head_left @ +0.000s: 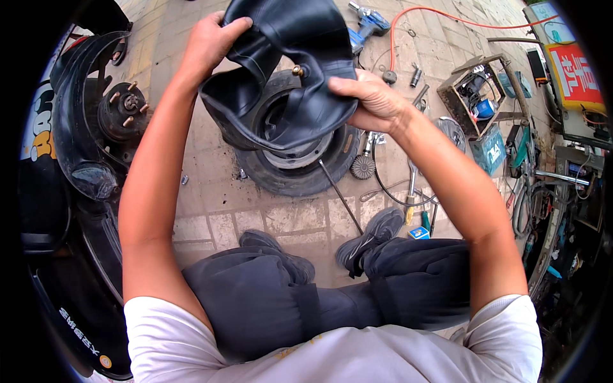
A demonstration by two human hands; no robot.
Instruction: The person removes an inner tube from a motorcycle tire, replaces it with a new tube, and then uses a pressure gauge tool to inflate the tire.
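Between my two hands hangs a limp black inner tube, its brass valve stem facing up near the middle. My left hand grips the tube's far left edge, thumb on top. At its right side my right hand pinches the rubber, with the thumb over it and the fingers mostly hidden beneath. Below the tube a tyre on its rim lies flat on the paving, partly covered. A thin metal tyre lever leans from the rim toward my right shoe.
To the left stands a vehicle with a bare wheel hub and studs. A blue power tool, an orange hose, a metal toolbox and a teal box lie right. Screwdrivers and a small blue box sit near my right shoe.
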